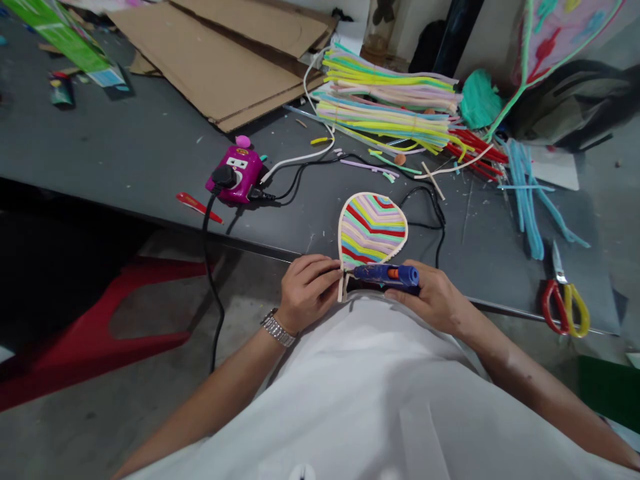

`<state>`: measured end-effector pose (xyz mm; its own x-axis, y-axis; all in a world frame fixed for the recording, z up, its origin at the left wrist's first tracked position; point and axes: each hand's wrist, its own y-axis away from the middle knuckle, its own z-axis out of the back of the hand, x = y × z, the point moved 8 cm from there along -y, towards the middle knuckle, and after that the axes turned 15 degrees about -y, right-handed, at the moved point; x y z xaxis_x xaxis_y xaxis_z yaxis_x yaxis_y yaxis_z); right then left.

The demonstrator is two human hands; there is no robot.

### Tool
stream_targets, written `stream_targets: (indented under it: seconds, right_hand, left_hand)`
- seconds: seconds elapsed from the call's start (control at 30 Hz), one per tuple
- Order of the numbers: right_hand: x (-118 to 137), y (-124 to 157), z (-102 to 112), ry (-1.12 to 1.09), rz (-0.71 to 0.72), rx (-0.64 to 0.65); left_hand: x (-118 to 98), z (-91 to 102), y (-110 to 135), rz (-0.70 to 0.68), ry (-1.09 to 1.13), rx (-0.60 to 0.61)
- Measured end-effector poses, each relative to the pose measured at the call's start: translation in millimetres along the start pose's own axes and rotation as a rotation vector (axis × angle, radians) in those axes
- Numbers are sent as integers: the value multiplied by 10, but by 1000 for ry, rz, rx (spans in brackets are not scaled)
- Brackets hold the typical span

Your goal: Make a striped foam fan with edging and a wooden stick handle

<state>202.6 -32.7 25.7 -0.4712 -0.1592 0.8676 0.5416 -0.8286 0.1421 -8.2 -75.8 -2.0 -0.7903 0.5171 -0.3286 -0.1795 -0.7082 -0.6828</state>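
My left hand (307, 287) is closed, pinching the narrow bottom end of a leaf-shaped piece (373, 228) covered in coloured chevron stripes. It lies on the dark grey table (150, 160) at the near edge. My right hand (435, 300) grips a blue glue gun (387, 273) lying sideways, its nozzle pointing left at the piece's bottom tip, right by my left fingers. The gun's black cord (430, 207) loops back across the table.
A purple socket block (235, 173) with plugs sits left of the piece. Stacked coloured pipe cleaners (390, 100) and cardboard sheets (225, 53) lie at the back. Red and yellow scissors (563, 300) and blue pipe cleaners (525, 193) lie right. A red stool (100, 320) stands below left.
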Motion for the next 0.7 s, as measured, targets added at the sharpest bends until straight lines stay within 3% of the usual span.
stream_targets:
  seconds: [0.33,0.7]
  right_hand:
    - [37,-15,-7,12,22,9]
    - [70,51,-22,174,115,-42]
  left_hand:
    - [-7,-15,-1,9,-7,22]
    - [-28,-7,-16,4,-15,8]
